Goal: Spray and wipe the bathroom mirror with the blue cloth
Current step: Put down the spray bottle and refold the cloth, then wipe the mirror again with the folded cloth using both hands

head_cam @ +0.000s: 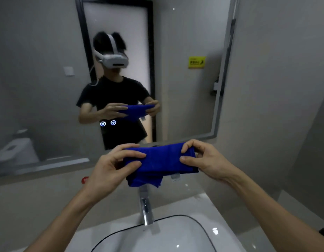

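Holding the cloth (pixel 160 161) stretched between them, both hands sit at chest height above the tap (pixel 146 206) and basin (pixel 175 237). The left hand (pixel 110 170) pinches one end between thumb and curled fingers; the right hand (pixel 201 159) pinches the other, likely to fold it into a flat pad for wiping. A loose corner hangs below the left hand. Just beyond the hands stands the mirror (pixel 48 70), untouched by the cloth. No spray bottle shows; a small red thing (pixel 85 179) lies on the bench left of the left hand.
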